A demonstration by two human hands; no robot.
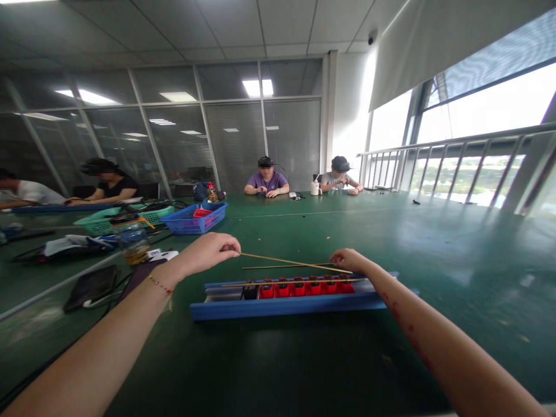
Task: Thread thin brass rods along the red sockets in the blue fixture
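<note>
My left hand pinches the left end of a thin wooden stick, which slants down to the right above the table. Behind the blue rail, my right hand has its fingers bent near the right end of a second stick; whether they grip it is unclear. The long blue rail lies crosswise in front of me. Several red blocks stand in a row inside it, with a black block at their left. A third stick rests lengthwise over the rail and blocks.
At the left are a blue basket, a green basket, a jar and a dark pouch. Several people sit around the table's far and left sides. A white bottle stands at the far edge.
</note>
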